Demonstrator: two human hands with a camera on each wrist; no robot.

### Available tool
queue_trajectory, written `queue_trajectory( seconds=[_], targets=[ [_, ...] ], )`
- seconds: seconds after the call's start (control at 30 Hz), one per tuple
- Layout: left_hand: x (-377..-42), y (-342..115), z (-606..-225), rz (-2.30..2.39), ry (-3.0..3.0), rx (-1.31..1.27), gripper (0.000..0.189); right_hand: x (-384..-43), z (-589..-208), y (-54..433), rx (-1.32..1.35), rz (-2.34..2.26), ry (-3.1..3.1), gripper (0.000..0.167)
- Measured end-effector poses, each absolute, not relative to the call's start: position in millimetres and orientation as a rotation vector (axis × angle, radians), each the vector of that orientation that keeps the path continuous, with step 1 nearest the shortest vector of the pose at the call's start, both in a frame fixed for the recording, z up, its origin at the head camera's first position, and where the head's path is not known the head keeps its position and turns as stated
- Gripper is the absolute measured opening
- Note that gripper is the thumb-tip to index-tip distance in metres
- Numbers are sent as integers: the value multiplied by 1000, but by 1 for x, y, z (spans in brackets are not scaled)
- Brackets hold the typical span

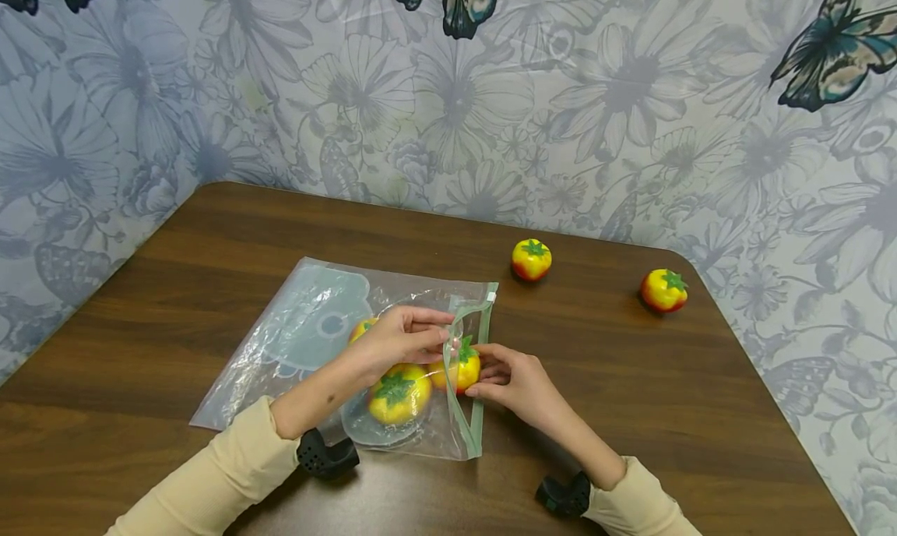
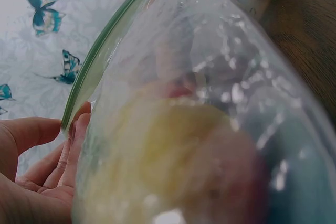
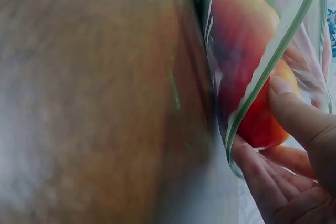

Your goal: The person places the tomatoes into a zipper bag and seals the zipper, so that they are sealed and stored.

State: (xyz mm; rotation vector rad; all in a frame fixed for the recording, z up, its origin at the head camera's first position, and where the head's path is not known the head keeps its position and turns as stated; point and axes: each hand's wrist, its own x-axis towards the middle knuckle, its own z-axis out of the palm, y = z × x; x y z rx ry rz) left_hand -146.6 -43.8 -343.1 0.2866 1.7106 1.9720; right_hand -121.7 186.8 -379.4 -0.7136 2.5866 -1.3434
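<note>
A clear zip bag (image 1: 427, 287) with a green-edged mouth lies on the table, its opening toward the right. My left hand (image 1: 392, 337) reaches across the bag and pinches the upper lip of its mouth; in the left wrist view its thumb and fingers (image 2: 31, 132) meet at the green strip. At the opening, my right hand (image 1: 518, 384) grips a yellow-and-red toy tomato (image 1: 466, 372), which sits partly inside. The right wrist view has the thumb on the tomato (image 3: 262, 124) and fingers beneath it. Inside the bag lie another toy tomato (image 1: 399, 396) and one partly hidden (image 1: 362, 328) behind my left hand.
Two more toy tomatoes stand on the brown table (image 1: 596, 411): one near the back edge (image 1: 531, 259), the other tomato (image 1: 663, 290) near the right edge. A flower-patterned wall covering (image 1: 448, 115) rises behind the table. Black wrist cameras (image 1: 327, 454) sit by both sleeves.
</note>
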Motion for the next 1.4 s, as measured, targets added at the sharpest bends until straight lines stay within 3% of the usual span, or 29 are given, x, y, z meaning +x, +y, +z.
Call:
queue_trajectory(
  seconds=[0.93, 1.4],
  targets=[
    [-145, -45, -343, 1990, 1704, 356, 38, -120, -378, 174, -938, -1259, 2717, 32],
    [-145, -45, -346, 1997, 1706, 352, 38, -121, -382, 166, -859, -1417, 2646, 21]
  ],
)
